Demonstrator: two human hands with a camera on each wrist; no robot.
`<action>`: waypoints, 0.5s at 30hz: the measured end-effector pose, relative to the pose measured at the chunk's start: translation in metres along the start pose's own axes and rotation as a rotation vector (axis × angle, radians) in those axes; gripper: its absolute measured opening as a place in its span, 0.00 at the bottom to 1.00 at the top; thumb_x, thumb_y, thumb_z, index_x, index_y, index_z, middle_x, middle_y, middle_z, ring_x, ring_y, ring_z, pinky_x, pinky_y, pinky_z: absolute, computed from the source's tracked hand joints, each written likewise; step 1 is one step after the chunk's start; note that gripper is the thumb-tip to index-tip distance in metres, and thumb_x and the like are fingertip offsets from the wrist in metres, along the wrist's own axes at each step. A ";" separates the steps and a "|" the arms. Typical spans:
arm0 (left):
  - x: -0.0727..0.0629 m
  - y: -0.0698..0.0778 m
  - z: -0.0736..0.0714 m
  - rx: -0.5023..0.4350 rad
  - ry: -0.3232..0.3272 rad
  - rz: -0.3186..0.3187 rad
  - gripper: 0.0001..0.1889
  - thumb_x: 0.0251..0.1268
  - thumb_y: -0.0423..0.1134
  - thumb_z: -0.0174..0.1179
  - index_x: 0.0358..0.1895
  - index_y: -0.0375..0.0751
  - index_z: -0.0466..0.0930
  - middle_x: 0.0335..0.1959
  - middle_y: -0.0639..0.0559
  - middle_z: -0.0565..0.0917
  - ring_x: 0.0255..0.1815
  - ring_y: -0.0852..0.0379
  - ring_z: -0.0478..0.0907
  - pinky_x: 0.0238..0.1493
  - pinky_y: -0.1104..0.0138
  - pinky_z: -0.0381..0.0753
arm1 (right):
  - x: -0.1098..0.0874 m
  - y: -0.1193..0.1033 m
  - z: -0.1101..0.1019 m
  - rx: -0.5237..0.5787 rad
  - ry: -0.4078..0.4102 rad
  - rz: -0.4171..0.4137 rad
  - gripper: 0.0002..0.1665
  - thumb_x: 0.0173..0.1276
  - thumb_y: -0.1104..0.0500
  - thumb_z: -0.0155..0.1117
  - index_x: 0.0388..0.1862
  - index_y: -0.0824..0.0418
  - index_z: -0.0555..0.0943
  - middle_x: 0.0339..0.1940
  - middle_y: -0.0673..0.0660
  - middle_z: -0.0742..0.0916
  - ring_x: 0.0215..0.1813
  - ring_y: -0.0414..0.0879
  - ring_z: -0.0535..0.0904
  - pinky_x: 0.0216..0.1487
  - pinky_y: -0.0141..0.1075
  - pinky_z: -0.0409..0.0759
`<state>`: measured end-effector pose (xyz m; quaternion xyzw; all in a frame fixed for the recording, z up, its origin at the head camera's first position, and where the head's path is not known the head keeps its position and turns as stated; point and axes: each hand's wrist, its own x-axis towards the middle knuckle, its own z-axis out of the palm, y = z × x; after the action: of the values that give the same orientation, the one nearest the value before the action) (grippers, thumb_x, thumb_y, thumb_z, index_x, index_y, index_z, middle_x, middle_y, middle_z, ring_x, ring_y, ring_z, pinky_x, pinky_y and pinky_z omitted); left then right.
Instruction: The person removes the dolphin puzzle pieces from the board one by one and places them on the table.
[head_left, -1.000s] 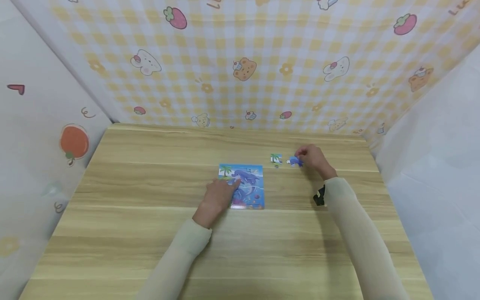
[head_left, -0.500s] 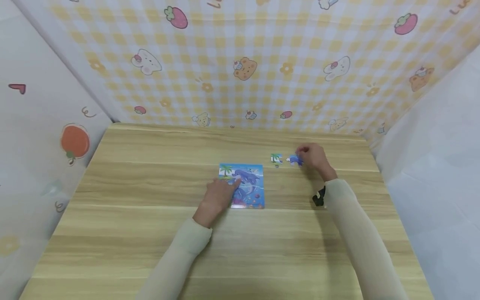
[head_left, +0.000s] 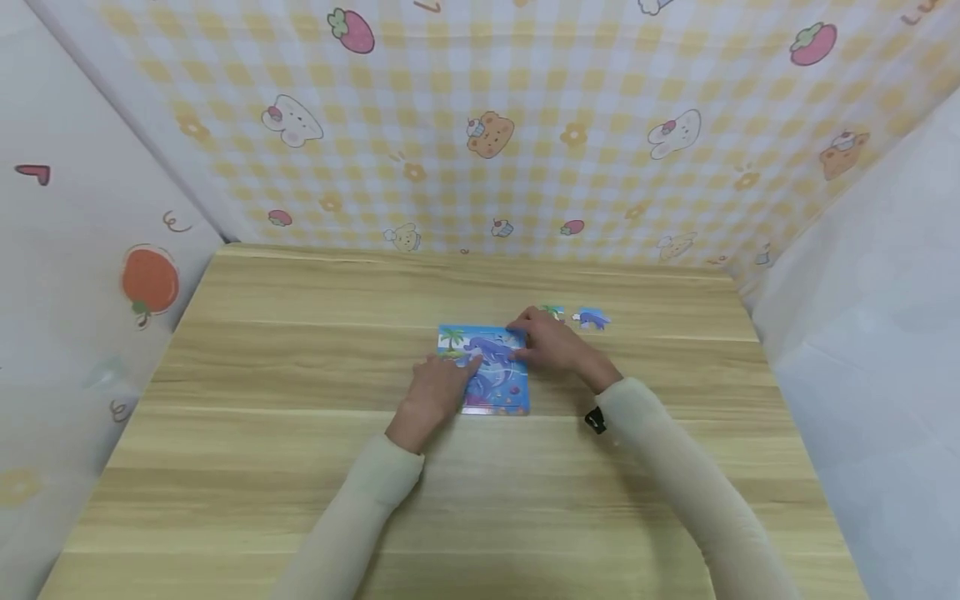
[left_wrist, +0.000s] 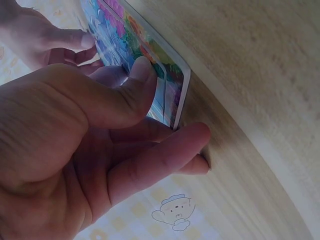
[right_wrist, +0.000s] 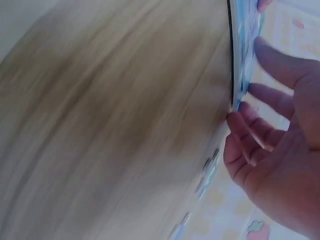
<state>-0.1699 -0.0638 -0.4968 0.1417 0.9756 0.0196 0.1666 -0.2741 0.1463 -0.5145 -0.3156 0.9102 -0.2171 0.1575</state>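
Presently on the table point(head_left: 300, 358): puzzle point(head_left: 497, 393), one, lying flat. Left hand point(head_left: 437, 387), holding its left edge, thumb on top. Right hand point(head_left: 553, 343), fingers loose at the far right corner, gripping nothing I can make out. Farther right: palm piece point(head_left: 553, 309), partly hidden; dolphin piece point(head_left: 592, 318). Step, I judge: squaring the puzzle; next calls for light fingertips, a steady hold.

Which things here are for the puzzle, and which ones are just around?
Probably for the puzzle:
dolphin puzzle, touched by the left hand and right hand
palm-tree piece, partly hidden
loose dolphin piece

Seemingly just around:
wooden table, underneath
checked cloth, behind
black thing by the right sleeve; too unclear to name
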 end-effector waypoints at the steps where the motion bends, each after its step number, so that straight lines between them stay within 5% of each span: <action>1: 0.000 0.000 0.000 -0.004 -0.002 -0.001 0.29 0.74 0.32 0.51 0.75 0.55 0.64 0.58 0.37 0.82 0.54 0.35 0.78 0.48 0.47 0.82 | 0.001 -0.003 0.001 -0.017 -0.002 0.011 0.30 0.65 0.53 0.71 0.63 0.64 0.78 0.56 0.61 0.79 0.51 0.51 0.76 0.56 0.45 0.78; 15: 0.000 -0.001 0.000 -0.019 0.001 -0.005 0.28 0.75 0.33 0.51 0.75 0.55 0.65 0.56 0.36 0.83 0.50 0.36 0.78 0.46 0.47 0.82 | 0.007 -0.017 0.004 -0.046 -0.001 0.067 0.28 0.64 0.57 0.71 0.62 0.64 0.78 0.54 0.62 0.80 0.55 0.55 0.76 0.61 0.47 0.75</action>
<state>-0.1701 -0.0642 -0.4972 0.1377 0.9758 0.0284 0.1673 -0.2694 0.1285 -0.5110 -0.2884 0.9250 -0.1906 0.1580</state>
